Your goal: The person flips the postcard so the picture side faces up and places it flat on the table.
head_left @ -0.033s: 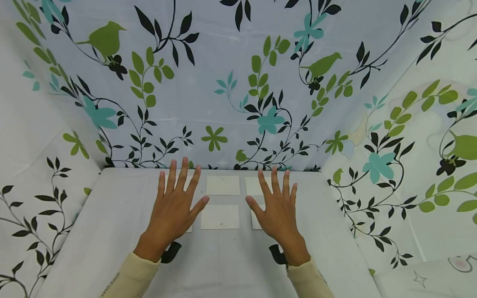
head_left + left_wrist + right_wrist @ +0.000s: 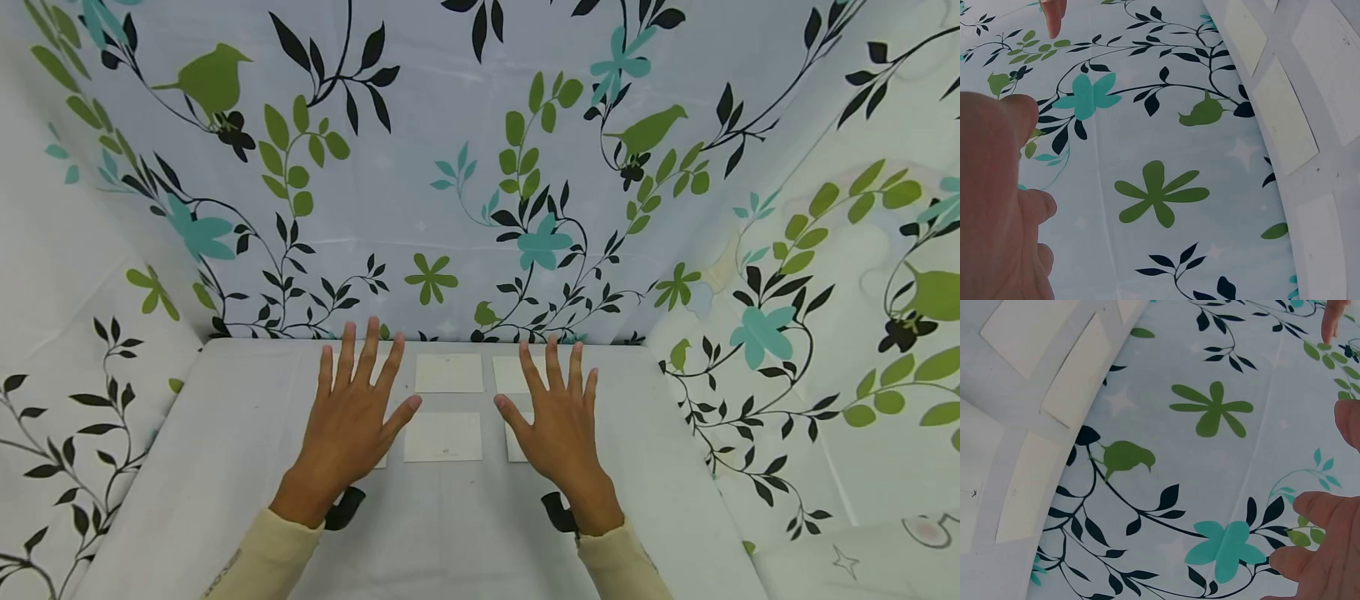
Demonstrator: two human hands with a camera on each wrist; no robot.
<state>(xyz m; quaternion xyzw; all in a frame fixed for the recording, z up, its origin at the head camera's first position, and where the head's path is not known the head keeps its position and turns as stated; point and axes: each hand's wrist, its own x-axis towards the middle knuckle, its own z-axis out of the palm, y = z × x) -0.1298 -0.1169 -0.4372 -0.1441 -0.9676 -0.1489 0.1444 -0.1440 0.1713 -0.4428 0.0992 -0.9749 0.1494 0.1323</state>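
Both hands are held out with fingers straight and spread, and neither holds anything. My left hand (image 2: 348, 429) is over the left side of the white table, its thumb tip overlapping the edge of a pale card (image 2: 442, 437) in the head view. Behind that card lies another pale card (image 2: 449, 372). My right hand (image 2: 558, 425) partly covers a card (image 2: 508, 375) at the back and one (image 2: 517, 446) nearer the front. A sliver of one more card (image 2: 381, 462) shows beside the left hand. In the left wrist view, pale cards (image 2: 1285, 115) lie along the table's edge.
The white table (image 2: 450, 533) ends at the back against a hanging cloth (image 2: 420, 183) printed with leaves, birds and flowers. Similar printed cloth (image 2: 810, 433) lines the right side and the left. A dark strap piece (image 2: 345, 508) sits at the left wrist, another (image 2: 558, 511) at the right.
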